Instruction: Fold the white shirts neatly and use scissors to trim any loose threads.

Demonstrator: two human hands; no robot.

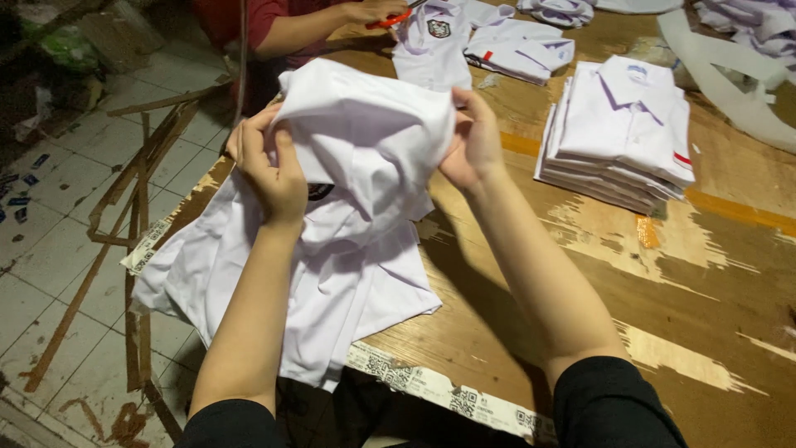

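Both hands grip a white cotton school shirt (356, 166), lifted just above the worn wooden surface (680, 282), its lower part draped on the near edge. The left hand (269, 166) pinches the bunched cloth with its fingers curled over the fabric; the right hand (473, 141) clasps the opposite side. A stack of folded white shirts (622, 133) lies to the right. Across the surface, a co-worker's hand (373, 12) holds orange scissors (390, 20).

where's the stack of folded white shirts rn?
In the head view, the stack of folded white shirts sits on the worn wooden table, upper right, just beyond the person's right hand, which grips a bunched white shirt.
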